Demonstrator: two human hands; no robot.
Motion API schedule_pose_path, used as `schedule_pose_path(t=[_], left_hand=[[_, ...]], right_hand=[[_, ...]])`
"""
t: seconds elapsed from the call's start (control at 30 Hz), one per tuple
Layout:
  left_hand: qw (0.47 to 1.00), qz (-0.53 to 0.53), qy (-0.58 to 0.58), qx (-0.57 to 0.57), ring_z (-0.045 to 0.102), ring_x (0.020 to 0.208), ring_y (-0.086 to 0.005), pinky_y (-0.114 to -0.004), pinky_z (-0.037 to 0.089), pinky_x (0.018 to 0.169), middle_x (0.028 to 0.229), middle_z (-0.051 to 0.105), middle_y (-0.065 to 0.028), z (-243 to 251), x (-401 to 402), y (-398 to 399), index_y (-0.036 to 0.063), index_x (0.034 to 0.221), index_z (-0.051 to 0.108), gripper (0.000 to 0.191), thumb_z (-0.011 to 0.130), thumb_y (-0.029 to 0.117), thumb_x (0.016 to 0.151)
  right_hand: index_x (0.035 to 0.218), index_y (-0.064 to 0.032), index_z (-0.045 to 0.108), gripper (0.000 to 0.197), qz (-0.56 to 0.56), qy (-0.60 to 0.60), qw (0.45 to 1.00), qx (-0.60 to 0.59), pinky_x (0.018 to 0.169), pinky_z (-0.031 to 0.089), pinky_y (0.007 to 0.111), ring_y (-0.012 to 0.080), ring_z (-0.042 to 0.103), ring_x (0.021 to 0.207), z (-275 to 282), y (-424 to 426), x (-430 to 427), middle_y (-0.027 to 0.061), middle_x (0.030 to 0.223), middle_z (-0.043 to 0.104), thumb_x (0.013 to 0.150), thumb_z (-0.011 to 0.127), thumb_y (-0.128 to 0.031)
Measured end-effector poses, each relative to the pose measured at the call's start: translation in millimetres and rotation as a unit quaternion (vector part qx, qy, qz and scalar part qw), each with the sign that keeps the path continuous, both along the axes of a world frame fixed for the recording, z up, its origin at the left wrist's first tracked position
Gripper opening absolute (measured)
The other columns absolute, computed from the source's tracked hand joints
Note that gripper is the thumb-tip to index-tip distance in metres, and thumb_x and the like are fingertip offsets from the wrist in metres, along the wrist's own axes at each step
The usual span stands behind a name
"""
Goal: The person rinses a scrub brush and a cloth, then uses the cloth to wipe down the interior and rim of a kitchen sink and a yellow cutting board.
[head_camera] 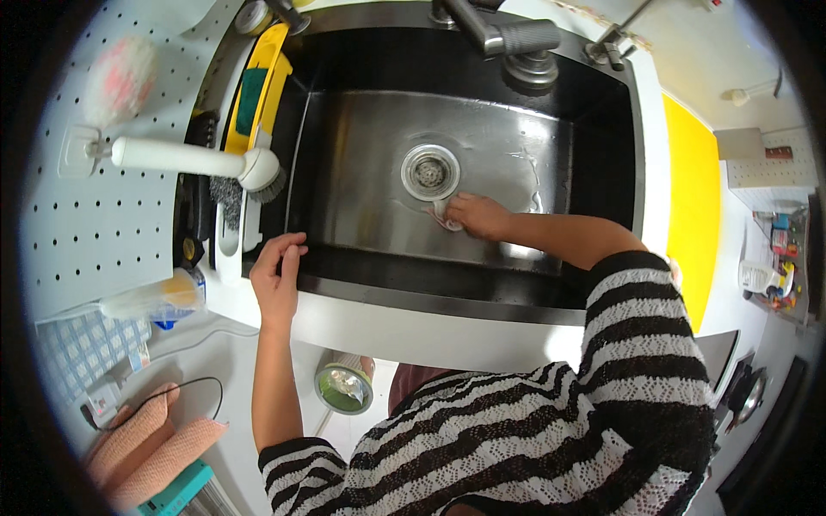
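Note:
My right hand (pixel 476 215) is down in the dark sink (pixel 361 174), its fingers closed on a small pale, pinkish cloth (pixel 445 221) pressed on the sink floor. The cloth lies just below the round metal drain strainer (pixel 430 172), beside its rim. Wet streaks show on the sink floor to the right. My left hand (pixel 281 271) rests at the sink's front left corner, fingers slightly bent and thumb apart, holding nothing.
A faucet (pixel 523 37) reaches over the sink's back edge. At the left stand a yellow caddy (pixel 274 77) with a green scouring pad (pixel 250 101) and a white-handled brush (pixel 187 158). A yellow board (pixel 694 213) lies at the right. Below the counter is a bin (pixel 345 388).

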State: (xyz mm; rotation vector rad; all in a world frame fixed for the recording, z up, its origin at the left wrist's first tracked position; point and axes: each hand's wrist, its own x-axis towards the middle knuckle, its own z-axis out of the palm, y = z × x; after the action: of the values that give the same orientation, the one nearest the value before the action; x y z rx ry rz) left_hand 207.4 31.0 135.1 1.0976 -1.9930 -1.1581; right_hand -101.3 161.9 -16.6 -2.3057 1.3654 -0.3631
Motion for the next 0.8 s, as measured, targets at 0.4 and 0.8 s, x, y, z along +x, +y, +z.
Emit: schedule_pose_path(t=[0.4,0.8], left_hand=[[0.999,-0.041,-0.016,-0.005,0.057,0.072,-0.0152,-0.023,0.045,0.065,0.089,0.057,-0.0112,5.1,-3.6,-1.2,-0.0017,0.091,0.058,0.016,0.050,0.008,0.082],[0.996,-0.068,-0.053,-0.007,0.057,0.074,-0.0157,-0.024,0.045,0.067,0.090,0.057,-0.0117,11.4,-0.3,-4.4,-0.0028,0.090,0.058,0.015,0.048,0.001,0.080]], right_hand=[[0.106,0.0017,0.049,0.029,-0.634,0.059,0.744,-0.204,0.088,0.033,0.041,0.0360,0.043,0.100,-39.9,21.9,-66.8,0.0195,0.102,0.049,0.077,0.045,-0.003],[0.108,-0.0030,0.051,0.031,-0.661,-0.027,0.730,-0.172,0.089,0.035,0.036,0.0330,0.046,0.101,-44.3,-44.2,-71.2,0.0175,0.107,0.051,0.078,0.049,-0.009]])
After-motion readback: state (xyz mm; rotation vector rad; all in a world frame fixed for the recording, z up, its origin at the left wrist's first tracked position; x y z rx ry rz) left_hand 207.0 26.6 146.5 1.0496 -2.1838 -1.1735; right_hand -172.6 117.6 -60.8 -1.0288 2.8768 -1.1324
